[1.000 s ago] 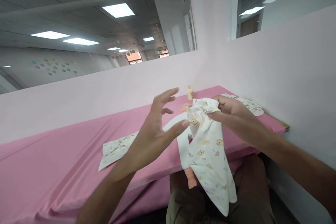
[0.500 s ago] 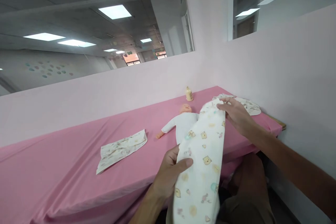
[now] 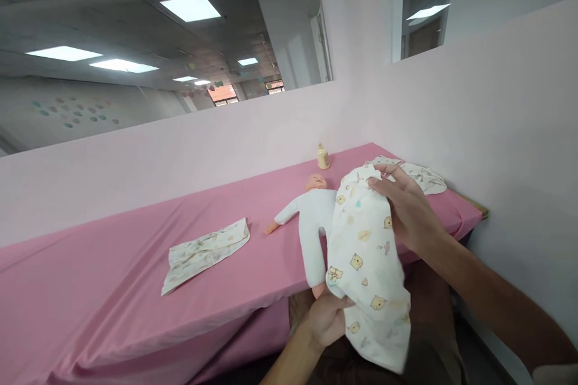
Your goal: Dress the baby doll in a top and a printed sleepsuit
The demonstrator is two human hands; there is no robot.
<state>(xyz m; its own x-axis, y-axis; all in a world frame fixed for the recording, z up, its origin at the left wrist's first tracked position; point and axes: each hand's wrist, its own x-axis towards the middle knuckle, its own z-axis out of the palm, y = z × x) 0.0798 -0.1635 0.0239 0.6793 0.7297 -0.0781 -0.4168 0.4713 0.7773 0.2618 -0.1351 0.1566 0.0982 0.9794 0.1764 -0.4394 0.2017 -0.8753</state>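
Note:
A white baby garment printed with yellow bears hangs in front of me; its exact cut is hard to tell. My right hand pinches its gathered top edge between thumb and fingers. Lower down, my left hand is closed on the garment's left side, with its fingertips partly hidden by the fabric. Behind the cloth a baby doll in a white body suit lies on its back on the pink-covered table. The garment covers the doll's right-hand side in my view.
A folded printed cloth lies on the table left of the doll. Beyond the doll's head stands a cream-coloured bottle. More printed baby clothes rest at the table's far right end, near the wall.
The garment has swung down and right, uncovering the doll's legs. My left hand has shifted lower and to the right along it, while my right hand keeps its grip at the top.

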